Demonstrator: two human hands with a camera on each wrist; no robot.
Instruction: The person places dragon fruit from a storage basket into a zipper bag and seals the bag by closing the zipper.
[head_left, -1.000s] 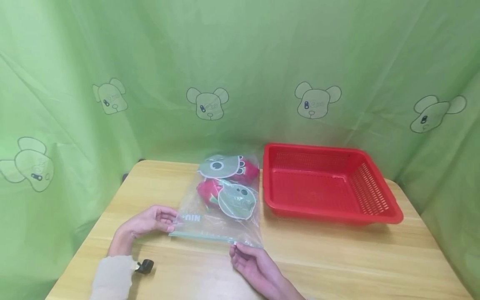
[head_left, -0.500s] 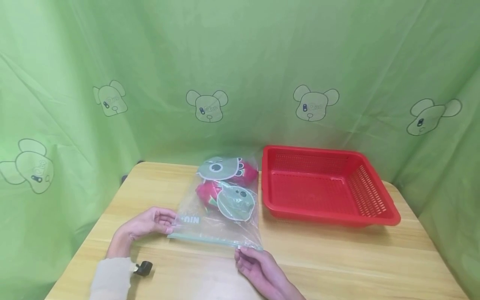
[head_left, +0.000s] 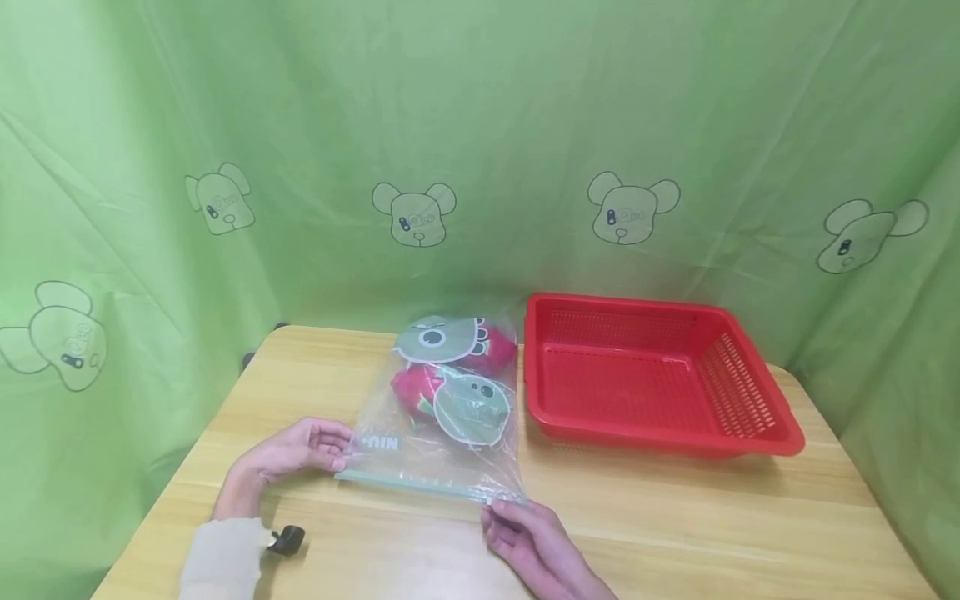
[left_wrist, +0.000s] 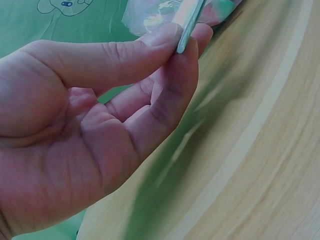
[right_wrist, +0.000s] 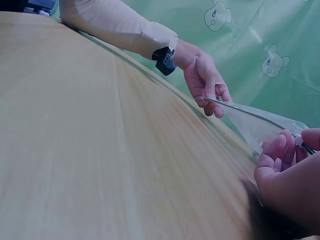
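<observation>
A clear zip bag (head_left: pixel 457 467) lies on the table with its greenish zip edge toward me, printed with cartoon faces and lettering. Inside, toward the far end, are two pink-and-green dragon fruits (head_left: pixel 415 386), partly hidden by the print. My left hand (head_left: pixel 300 450) pinches the bag's near left corner between thumb and fingers; the left wrist view shows the zip strip (left_wrist: pixel 190 25) held at its end. Near the opposite end of the zip, my right hand (head_left: pixel 536 542) pinches the small white slider (right_wrist: pixel 299 140).
A red plastic basket (head_left: pixel 667 437) with slotted sides stands right of the bag. Under everything is a wooden table (head_left: pixel 675 517). Green curtain (head_left: pixel 510 100) with bear-face drawings hangs behind and at both sides. A small black device (head_left: pixel 287 540) sits at my left cuff.
My right hand has moved right along the zip edge with the slider, closer to the bag's right corner. The left hand keeps its grip at the left corner.
</observation>
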